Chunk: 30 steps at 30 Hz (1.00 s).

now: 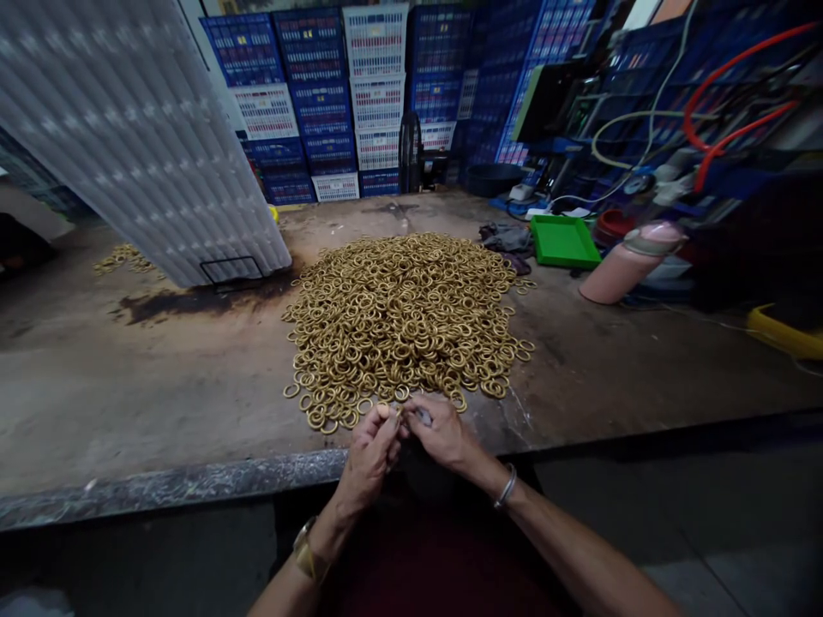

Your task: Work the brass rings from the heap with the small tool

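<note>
A broad heap of brass-coloured rings point(399, 300) lies on the worktable, with loose rings around its edges. At the near side of the heap, by the table's front edge, my left hand point(371, 447) is closed in a pinch. A brass-coloured ring point(399, 413) shows at its fingertips, partly covered. My right hand point(443, 435) meets it there, fingers closed and pressed together. Something small and greyish point(423, 416) shows at the right fingers; its kind is unclear. The fingers hide most of what lies between the two hands.
A tall leaning stack of whitish ribbed sheets point(147, 146) stands in a black wire holder point(231, 272) at left. Blue and white crates point(376, 90) line the back. A green tray point(564, 242), dark cloth point(507, 237) and pink bottle point(627, 266) sit at right, near red hoses point(707, 158).
</note>
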Available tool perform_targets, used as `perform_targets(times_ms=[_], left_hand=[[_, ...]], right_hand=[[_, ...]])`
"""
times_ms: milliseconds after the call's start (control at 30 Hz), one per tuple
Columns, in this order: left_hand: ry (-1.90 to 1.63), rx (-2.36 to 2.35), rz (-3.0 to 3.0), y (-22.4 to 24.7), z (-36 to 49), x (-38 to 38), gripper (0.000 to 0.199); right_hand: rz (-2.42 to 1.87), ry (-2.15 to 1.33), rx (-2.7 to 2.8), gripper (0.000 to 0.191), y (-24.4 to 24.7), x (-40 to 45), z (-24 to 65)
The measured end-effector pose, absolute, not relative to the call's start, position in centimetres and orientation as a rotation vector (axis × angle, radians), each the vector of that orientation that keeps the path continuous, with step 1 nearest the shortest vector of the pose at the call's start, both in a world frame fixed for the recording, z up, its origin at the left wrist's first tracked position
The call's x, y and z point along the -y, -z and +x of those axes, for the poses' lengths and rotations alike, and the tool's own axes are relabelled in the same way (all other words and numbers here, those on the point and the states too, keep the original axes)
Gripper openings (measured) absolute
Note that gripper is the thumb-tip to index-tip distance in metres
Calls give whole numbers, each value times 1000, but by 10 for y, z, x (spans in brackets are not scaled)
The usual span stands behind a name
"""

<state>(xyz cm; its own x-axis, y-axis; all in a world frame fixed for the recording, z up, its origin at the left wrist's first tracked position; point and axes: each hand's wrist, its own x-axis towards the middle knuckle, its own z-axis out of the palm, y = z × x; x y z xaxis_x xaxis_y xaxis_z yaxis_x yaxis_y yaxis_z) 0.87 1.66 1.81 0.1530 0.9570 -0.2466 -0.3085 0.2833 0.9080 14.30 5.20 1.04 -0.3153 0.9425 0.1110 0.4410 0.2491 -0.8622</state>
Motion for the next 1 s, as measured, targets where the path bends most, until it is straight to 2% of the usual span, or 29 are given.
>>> perform_targets(times_ms=[167, 467, 733, 900, 1000], left_hand=[[-1069, -1001, 871, -13, 7, -17, 28], [-1100, -1039, 913, -9, 5, -13, 28], [-1124, -865, 587, -35, -6, 2, 25], [-1186, -908, 427, -27, -13, -3, 25], [-1183, -920, 317, -18, -14, -5, 25]], right_hand=[[-1201, -817, 2138, 12, -5, -45, 145], [-1302, -675, 2269, 13, -8, -43, 143], [-1600, -521, 2161, 17, 2, -56, 159], [-1598, -540, 2171, 17, -2, -45, 158], [-1592, -550, 2247, 25, -4, -34, 148]])
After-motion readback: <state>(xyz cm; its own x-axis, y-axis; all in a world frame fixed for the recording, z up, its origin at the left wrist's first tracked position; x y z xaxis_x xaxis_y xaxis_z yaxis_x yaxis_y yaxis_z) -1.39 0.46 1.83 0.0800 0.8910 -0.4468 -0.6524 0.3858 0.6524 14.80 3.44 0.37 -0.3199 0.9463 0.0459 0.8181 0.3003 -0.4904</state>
